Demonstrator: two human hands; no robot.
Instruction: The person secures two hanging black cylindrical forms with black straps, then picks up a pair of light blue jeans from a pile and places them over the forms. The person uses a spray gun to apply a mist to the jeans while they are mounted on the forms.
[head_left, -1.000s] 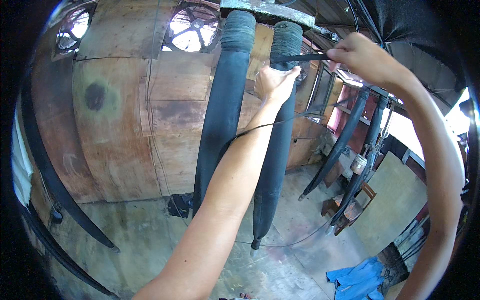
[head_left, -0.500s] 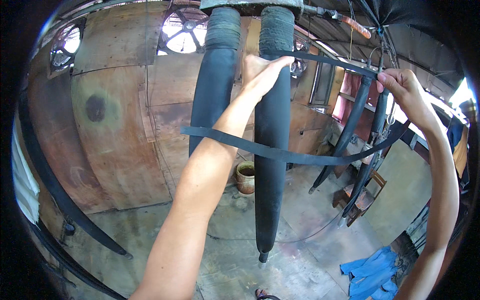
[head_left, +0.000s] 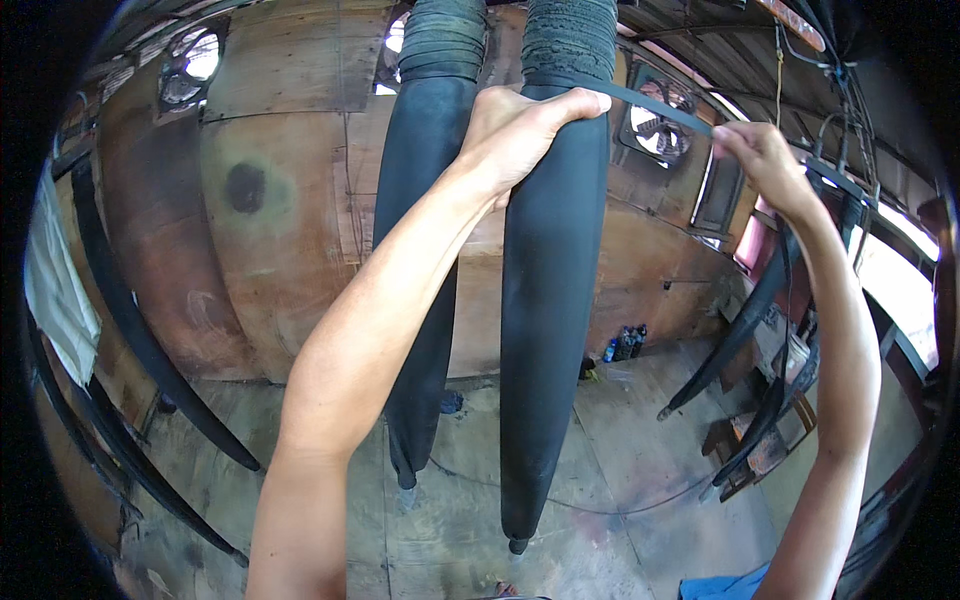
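Observation:
Two long black tapered tubes hang side by side before me, the nearer right tube (head_left: pixel 555 300) partly overlapping my view of the left tube (head_left: pixel 425 150). Rough dark wrapping (head_left: pixel 568 45) winds in tight turns about the top of the right one. Just beneath it, my left hand (head_left: pixel 525 130) is closed around the tube, thumb across the front and fingers hidden behind. A flat black rubber strip (head_left: pixel 660 107) runs taut from the tube by that thumb to my right hand (head_left: pixel 765 165), which pinches it. The strip's far end is largely hidden beyond the right hand.
More black tubes hang at the left (head_left: pixel 165 330) and right (head_left: pixel 740 320). A wooden chair (head_left: pixel 765 445) stands at the right, with blue cloth (head_left: pixel 725 587) on the floor. Several bottles (head_left: pixel 625 343) stand by the plywood wall; a wall fan (head_left: pixel 658 122) is above.
My right hand has come leftward, shortening the span of strip between my hands. The strip's loose tail no longer crosses my left forearm. My left hand keeps its grip; the view has shifted.

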